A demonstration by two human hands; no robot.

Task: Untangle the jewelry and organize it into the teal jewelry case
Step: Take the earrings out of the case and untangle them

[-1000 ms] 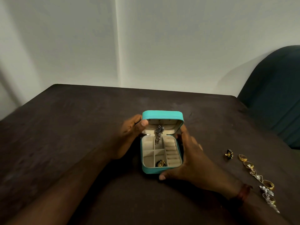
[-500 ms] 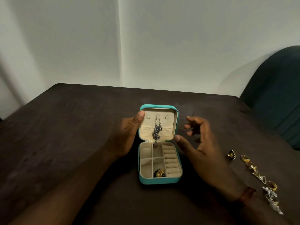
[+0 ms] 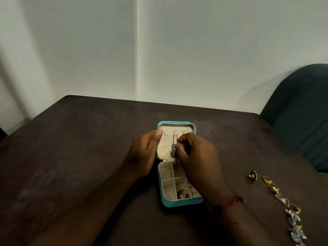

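Two hands at an open teal jewelry case (image 3: 177,204) in the middle of a dark, matte table (image 3: 71,148).

The left hand (image 3: 145,153) props the case's hinged lid upright, with its thumb laid on the lid's cream, velvety lining; the other fingers are hidden behind the lid. The case is small and round-cornered, and its base is split into square cream compartments. A gold and black piece (image 3: 183,194) lies in one of the near compartments. A thin silver necklace (image 3: 174,148) with a sparkly cluster hangs against the lining. The right hand (image 3: 198,157) pinches it with curled fingertips, and a red thread (image 3: 230,201) circles that wrist. Further right, loose gold rings and silvery pieces (image 3: 276,190) lie in a row on the table, near a dark green padded chair (image 3: 301,112).
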